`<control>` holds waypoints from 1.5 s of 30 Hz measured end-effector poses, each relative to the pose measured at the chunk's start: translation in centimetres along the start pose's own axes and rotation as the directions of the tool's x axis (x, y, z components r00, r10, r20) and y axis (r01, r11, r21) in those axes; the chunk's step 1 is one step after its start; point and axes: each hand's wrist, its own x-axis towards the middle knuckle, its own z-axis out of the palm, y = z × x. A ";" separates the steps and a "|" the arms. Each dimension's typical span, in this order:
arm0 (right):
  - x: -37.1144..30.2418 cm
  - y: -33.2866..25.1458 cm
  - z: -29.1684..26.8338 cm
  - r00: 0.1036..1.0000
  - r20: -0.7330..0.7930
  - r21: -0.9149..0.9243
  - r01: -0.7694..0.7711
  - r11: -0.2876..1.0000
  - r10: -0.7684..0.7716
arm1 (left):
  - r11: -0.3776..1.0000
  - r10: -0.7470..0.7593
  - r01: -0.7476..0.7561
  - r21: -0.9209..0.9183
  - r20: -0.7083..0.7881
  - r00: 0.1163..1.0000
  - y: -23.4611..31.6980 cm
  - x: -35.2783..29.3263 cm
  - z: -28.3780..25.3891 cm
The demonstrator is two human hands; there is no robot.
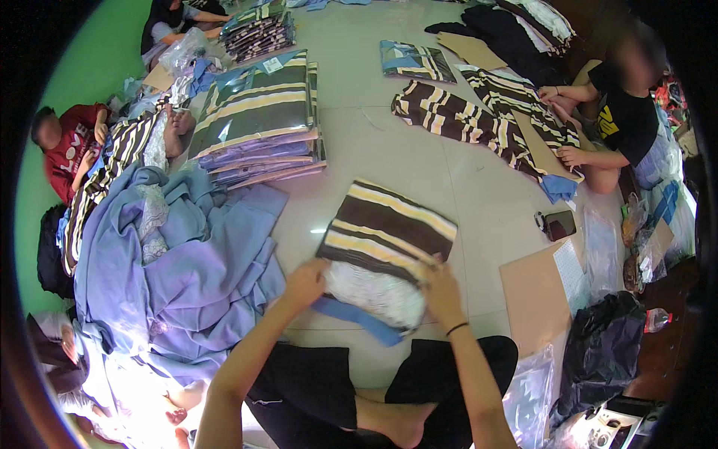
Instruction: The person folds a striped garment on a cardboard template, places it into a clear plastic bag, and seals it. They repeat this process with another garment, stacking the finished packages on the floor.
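A folded garment with brown, cream and yellow stripes (393, 230) lies on the floor in front of my crossed legs. Its near part shows white lace, and a blue strip of cloth sticks out below. My left hand (307, 281) grips its left edge beside the lace, fingers closed on the cloth. On the opposite edge, my right hand (441, 290) pinches the fabric, though its fingertips are partly blurred. A large heap of blue-grey cloth with lace (179, 247) lies close to my left hand.
Packed striped garments (258, 112) are stacked ahead left, with one more package (415, 61) farther off. At right are a cardboard sheet (532, 299), a phone (559, 225) and a black plastic bag (602, 352). A co-worker (621, 112) handles striped cloth (479, 123); others sit at left.
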 end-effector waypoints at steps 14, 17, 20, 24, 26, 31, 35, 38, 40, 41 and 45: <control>0.8 7.3 -1.8 0.887 -0.010 0.749 -0.299 0.591 0.461 | 0.536 -0.446 0.436 -0.723 0.195 0.873 4.0 -1.3 3.0; -0.5 8.1 -2.2 0.886 0.093 0.871 -0.293 0.394 0.454 | 0.433 -0.470 0.450 -0.781 0.230 0.852 3.1 -2.1 2.8; -2.1 7.6 -2.2 0.904 0.164 0.786 -0.362 0.502 0.395 | 0.337 -0.538 0.520 -0.785 0.292 0.791 3.1 -2.8 3.5; -2.6 5.4 -4.7 0.951 0.136 0.152 -0.296 0.943 0.277 | 0.921 -0.289 0.345 0.184 -0.272 0.918 4.3 -3.6 2.9; -1.9 3.5 -5.9 0.979 -0.089 0.048 -0.177 0.983 0.181 | 0.967 -0.125 0.207 0.150 -0.429 0.894 5.3 -2.7 2.6; 2.1 -0.6 -3.4 0.930 -0.366 0.061 0.060 0.996 -0.033 | 0.935 0.288 -0.158 0.317 -0.421 0.860 8.0 2.1 6.4; 2.2 0.0 -0.1 0.993 -0.099 0.024 -0.058 0.998 0.060 | 0.902 0.104 -0.023 0.431 -0.164 0.981 7.7 3.0 8.4; 3.0 1.0 -0.1 0.997 -0.010 -0.041 -0.071 0.997 0.071 | 0.962 0.091 -0.019 0.272 -0.255 0.963 7.1 4.1 8.2; 5.2 1.0 -0.8 0.962 -0.268 0.136 -0.019 0.990 0.055 | 0.986 0.105 -0.050 0.159 -0.365 0.925 6.9 6.0 7.6; 6.6 1.0 -1.0 0.911 -0.410 0.169 0.035 0.985 0.038 | 0.980 0.114 -0.042 0.194 -0.378 0.919 6.8 7.1 7.4; 10.6 1.5 -0.4 0.956 -0.263 -0.106 0.103 0.989 -0.128 | 0.899 0.137 0.046 0.435 -0.379 0.915 5.4 9.7 7.2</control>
